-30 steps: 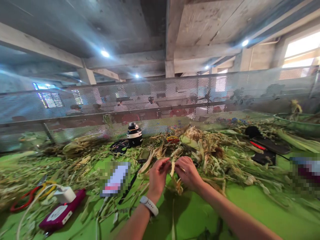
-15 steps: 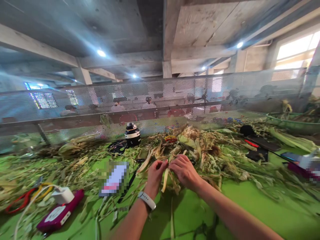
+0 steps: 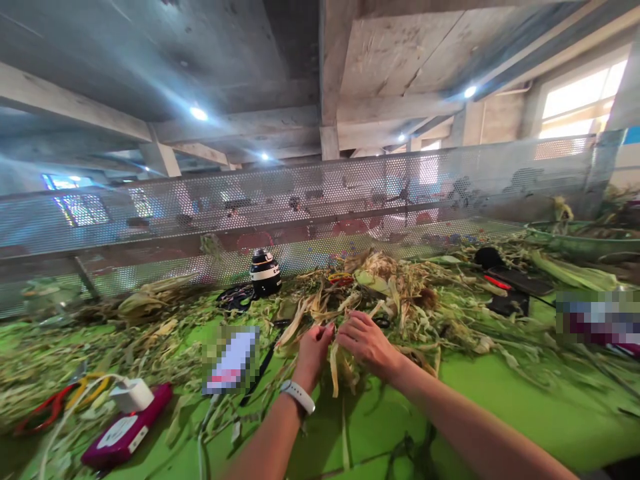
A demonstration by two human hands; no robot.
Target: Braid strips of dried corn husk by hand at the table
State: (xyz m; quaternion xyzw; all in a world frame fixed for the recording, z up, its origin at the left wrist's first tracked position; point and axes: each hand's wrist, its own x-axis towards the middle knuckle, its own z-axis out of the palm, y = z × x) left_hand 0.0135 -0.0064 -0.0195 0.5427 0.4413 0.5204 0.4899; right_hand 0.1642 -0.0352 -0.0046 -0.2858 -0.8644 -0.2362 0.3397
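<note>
My left hand (image 3: 314,352), with a white band on the wrist, pinches a pale corn husk strip (image 3: 335,377) between thumb and fingers. Close beside it, my right hand (image 3: 367,343) has its fingers bent and closed on the same husk. The strip hangs down below the fingertips; its upper end is hidden by the hands. Right behind them rises a heap of dry corn husks (image 3: 395,283). The black handle of a tool (image 3: 383,322) shows partly just past my right hand.
Left of my hands lie a phone (image 3: 233,360), a magenta power strip (image 3: 127,427) with a white charger (image 3: 133,395), and red-and-yellow-handled scissors (image 3: 50,407). A black bottle (image 3: 265,273) stands near the perforated metal screen (image 3: 320,200). A green basin (image 3: 585,245) sits far right. Husk scraps cover much of the green table (image 3: 480,413).
The view has shifted slightly. Both hands stay close together on the husk, with only small finger movements, and the hanging strip has swung a little.
</note>
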